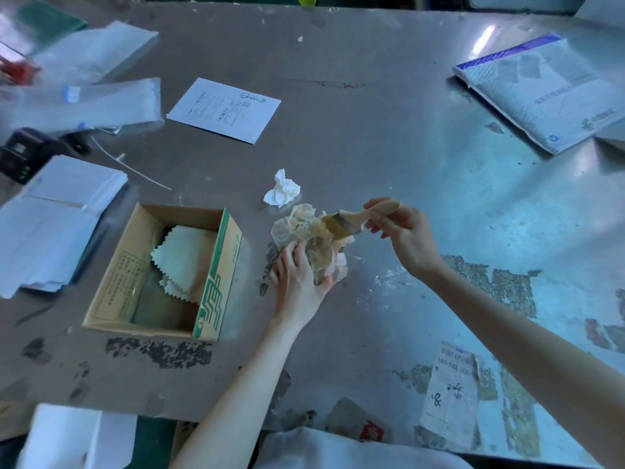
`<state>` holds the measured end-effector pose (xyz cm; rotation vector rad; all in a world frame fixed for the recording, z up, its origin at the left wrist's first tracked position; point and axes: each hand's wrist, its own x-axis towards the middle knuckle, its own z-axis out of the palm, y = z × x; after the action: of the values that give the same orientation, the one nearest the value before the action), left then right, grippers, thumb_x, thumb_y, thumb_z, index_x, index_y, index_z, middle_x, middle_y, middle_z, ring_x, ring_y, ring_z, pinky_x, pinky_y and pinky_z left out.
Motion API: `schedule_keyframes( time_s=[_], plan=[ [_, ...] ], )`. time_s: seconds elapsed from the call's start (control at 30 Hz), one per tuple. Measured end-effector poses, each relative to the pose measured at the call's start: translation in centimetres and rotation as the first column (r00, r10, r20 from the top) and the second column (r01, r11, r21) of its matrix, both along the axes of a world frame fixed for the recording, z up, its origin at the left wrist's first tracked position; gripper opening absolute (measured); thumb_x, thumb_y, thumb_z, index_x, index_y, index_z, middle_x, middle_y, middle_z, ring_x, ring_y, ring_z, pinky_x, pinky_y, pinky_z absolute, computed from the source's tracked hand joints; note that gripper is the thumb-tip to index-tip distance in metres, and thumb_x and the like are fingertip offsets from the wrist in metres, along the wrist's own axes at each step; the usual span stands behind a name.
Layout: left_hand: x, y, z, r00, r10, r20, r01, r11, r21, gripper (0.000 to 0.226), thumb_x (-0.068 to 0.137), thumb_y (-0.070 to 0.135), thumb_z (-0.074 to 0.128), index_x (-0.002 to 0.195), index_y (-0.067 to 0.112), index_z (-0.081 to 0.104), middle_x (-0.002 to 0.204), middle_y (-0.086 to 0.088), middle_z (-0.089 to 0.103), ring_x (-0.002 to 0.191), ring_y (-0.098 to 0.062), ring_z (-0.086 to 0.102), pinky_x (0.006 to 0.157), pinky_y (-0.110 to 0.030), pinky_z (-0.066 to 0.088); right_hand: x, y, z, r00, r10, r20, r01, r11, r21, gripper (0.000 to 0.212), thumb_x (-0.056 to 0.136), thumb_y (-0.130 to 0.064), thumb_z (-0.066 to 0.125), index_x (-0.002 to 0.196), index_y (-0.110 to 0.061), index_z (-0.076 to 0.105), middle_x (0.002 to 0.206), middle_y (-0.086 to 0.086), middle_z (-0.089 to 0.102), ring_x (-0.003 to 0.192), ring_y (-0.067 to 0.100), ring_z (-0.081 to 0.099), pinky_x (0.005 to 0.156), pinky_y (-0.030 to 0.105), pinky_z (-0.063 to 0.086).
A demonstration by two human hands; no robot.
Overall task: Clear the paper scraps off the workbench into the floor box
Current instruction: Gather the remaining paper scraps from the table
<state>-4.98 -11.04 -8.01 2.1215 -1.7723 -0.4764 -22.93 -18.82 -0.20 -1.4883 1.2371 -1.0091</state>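
Observation:
A heap of yellowish, translucent paper scraps [306, 230] lies on the metal workbench [389, 137] near its middle. My left hand [299, 277] cups the near side of the heap, fingers curled round the scraps. My right hand [400, 231] grips the wooden handle of a flat paintbrush [351, 221], whose bristles touch the right side of the heap. A crumpled white tissue [281, 189] sits just beyond the heap. No floor box shows in this view.
An open cardboard box [220, 286] holding pinked cloth squares stands left of the heap. White envelopes [54, 225] and plastic sleeves [84, 99] crowd the left. A printed sheet [225, 110] lies behind, a padded mailer [541, 89] far right, a stuck label [453, 390] near the front edge.

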Motion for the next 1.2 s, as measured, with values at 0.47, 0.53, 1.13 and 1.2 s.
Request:
schedule_keyframes(
  time_s=[0.47, 0.53, 1.13, 1.2],
  plan=[
    [0.3, -0.1, -0.2, 1.000, 0.009, -0.026, -0.008, 1.000, 0.015, 0.087, 0.076, 0.040, 0.069, 0.144, 0.010, 0.024, 0.143, -0.010, 0.031, 0.131, -0.031, 0.034, 0.098, -0.050, 0.032, 0.5, -0.7, -1.5, 0.941, 0.001, -0.340, -0.052, 0.988, -0.142, 0.013, 0.089, -0.017, 0.061, 0.098, -0.017, 0.071, 0.091, 0.000, 0.072, 0.077, 0.017, 0.062, 0.070, 0.027, 0.047],
    [0.4, -0.2, -0.1, 0.999, 0.010, -0.042, -0.009, 1.000, 0.021, 0.095, 0.073, 0.039, 0.072, 0.145, 0.011, 0.018, 0.145, -0.011, 0.030, 0.133, -0.032, 0.033, 0.098, -0.051, 0.032, 0.9, 0.3, -1.6, 0.933, 0.030, -0.358, -0.094, 0.982, -0.163, 0.014, 0.089, -0.014, 0.062, 0.099, -0.018, 0.070, 0.084, -0.003, 0.069, 0.072, 0.007, 0.058, 0.067, 0.018, 0.044],
    [0.9, -0.4, 0.7, 0.997, -0.040, -0.072, 0.033, 0.995, -0.091, 0.076, 0.065, 0.022, 0.080, 0.129, 0.005, 0.042, 0.122, -0.012, 0.042, 0.111, -0.033, 0.046, 0.086, -0.044, 0.044, 2.6, 3.9, -0.9, 0.996, 0.005, -0.087, -0.007, 1.000, -0.019, 0.010, 0.085, -0.011, 0.058, 0.086, -0.006, 0.067, 0.071, -0.006, 0.064, 0.065, 0.014, 0.054, 0.062, 0.026, 0.041],
    [1.1, -0.3, 1.0, 0.995, -0.028, -0.100, 0.017, 0.994, -0.110, 0.074, 0.065, 0.019, 0.081, 0.127, 0.005, 0.043, 0.121, -0.011, 0.041, 0.111, -0.032, 0.046, 0.088, -0.044, 0.044, 2.7, 3.9, -0.6, 0.999, -0.001, -0.050, 0.001, 1.000, -0.005, 0.010, 0.086, -0.008, 0.059, 0.084, -0.003, 0.067, 0.069, -0.009, 0.063, 0.065, 0.015, 0.055, 0.062, 0.026, 0.041]
  ],
)
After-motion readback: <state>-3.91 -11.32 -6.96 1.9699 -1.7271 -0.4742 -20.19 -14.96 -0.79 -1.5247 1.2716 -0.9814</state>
